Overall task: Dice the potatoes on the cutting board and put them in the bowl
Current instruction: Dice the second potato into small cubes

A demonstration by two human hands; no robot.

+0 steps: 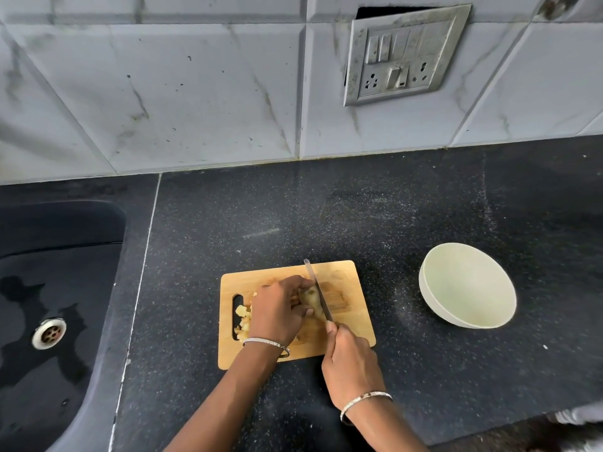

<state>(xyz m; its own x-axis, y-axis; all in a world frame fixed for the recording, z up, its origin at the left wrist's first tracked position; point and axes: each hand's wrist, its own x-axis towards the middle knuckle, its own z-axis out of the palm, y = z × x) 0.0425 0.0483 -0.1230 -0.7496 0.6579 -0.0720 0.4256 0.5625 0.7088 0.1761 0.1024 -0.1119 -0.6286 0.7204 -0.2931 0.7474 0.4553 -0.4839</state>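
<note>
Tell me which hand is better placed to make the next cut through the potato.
Right. The right hand holds the knife, its blade set against the potato; the left hand is busy pinning that potato to the cutting board.

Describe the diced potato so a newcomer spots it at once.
Find the wooden cutting board on the dark counter. At its left end, by the handle slot, lies the diced potato, beside the left hand. Unlike the uncut piece under the knife, it is small pale-yellow cubes.
</note>
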